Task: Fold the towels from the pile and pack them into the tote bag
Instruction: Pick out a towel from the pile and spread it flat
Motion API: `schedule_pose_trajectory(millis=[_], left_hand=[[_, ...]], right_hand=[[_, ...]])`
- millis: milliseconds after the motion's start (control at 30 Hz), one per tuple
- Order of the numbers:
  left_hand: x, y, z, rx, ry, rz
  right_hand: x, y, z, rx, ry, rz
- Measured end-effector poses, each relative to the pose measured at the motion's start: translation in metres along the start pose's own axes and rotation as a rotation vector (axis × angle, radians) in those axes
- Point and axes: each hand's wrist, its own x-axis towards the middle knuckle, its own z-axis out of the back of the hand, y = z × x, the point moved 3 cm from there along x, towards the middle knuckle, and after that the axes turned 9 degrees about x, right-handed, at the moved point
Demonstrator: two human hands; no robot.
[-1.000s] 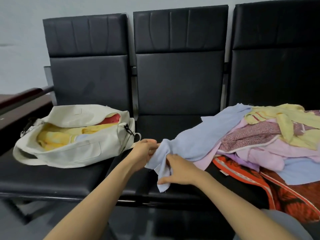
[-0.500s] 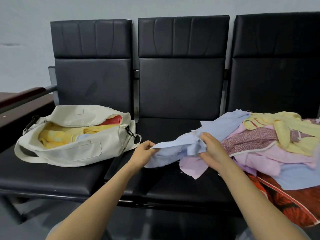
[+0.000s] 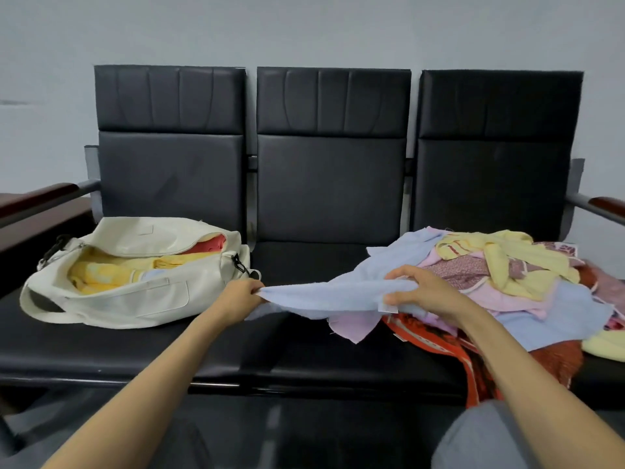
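Note:
A light blue towel [image 3: 321,294] is stretched between my hands over the middle seat, its far part still lying on the pile. My left hand [image 3: 240,297] pinches its left corner. My right hand [image 3: 422,292] grips its edge near a white label. The pile of towels [image 3: 500,279] in yellow, pink, blue, patterned and red-orange covers the right seat. A cream tote bag [image 3: 135,299] lies open on the left seat with yellow and red towels inside.
A black three-seat bench [image 3: 331,198] stands against a grey wall. Wooden armrests [image 3: 37,194] stick out at both ends. A pink towel corner [image 3: 355,328] hangs under the blue one. A grey-clad knee [image 3: 487,438] shows at the lower right.
My hands moved apart along the blue towel's edge, pulling it taut. My right hand shifted right toward the pile. The camera tilted up and back.

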Motion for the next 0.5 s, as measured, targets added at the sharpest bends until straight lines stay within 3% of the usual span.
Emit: schedule_pose_trajectory(millis=[67, 200, 367, 500], left_hand=[[-0.005, -0.007, 0.015, -0.146, -0.079, 0.084], [-0.021, -0.028, 0.048, -0.959, -0.114, 0.255], [-0.046, -0.058, 0.105, -1.011, -0.227, 0.079], [-0.058, -0.072, 0.150, -0.978, -0.327, 0.013]], right_hand=[[-0.004, 0.018, 0.010, -0.178, -0.081, 0.108], [-0.008, 0.052, 0.028, -0.302, -0.224, 0.192], [-0.030, 0.095, 0.051, -0.597, -0.508, 0.248], [-0.047, 0.133, 0.062, -0.340, -0.532, 0.246]])
